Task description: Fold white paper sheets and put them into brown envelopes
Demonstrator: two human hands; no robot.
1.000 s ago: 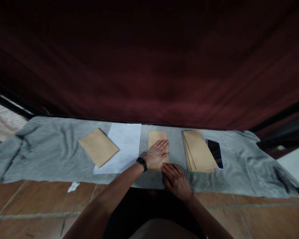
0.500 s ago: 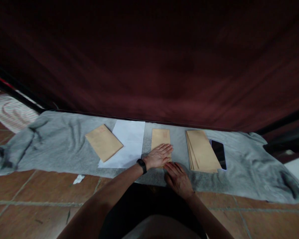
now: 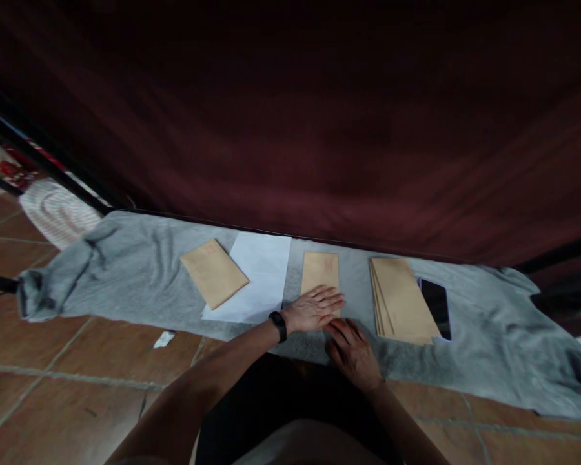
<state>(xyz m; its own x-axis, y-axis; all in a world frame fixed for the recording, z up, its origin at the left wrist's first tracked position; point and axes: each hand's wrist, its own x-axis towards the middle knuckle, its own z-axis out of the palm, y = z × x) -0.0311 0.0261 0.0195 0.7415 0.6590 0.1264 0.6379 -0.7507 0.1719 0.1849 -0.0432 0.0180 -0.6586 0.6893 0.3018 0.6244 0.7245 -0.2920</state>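
A brown paper envelope (image 3: 320, 270) lies flat on the grey cloth, straight in front of me. My left hand (image 3: 314, 309), with a dark band on its wrist, rests palm down across the lower half of that envelope, its fingers stretched to the right. Close below, my right hand (image 3: 352, 352) has its fingertips at the envelope's near edge, fingers extended and slightly curved. That near edge is mostly hidden under both hands. To the right is a fanned stack of brown envelopes (image 3: 404, 300). Further left, more brown envelopes (image 3: 215, 274) lie at an angle, partly over white paper (image 3: 266, 271).
A dark-screened phone (image 3: 436, 309) sits partly under the right stack. The grey cloth (image 3: 140, 278) is rumpled at both ends. Behind it hangs a dark red fabric (image 3: 290, 161). A white scrap (image 3: 164, 339) lies on the tiled floor (image 3: 101, 400).
The whole view has shifted, so everything sits slightly further right in the picture. Both hands keep nearly the same position on the envelope.
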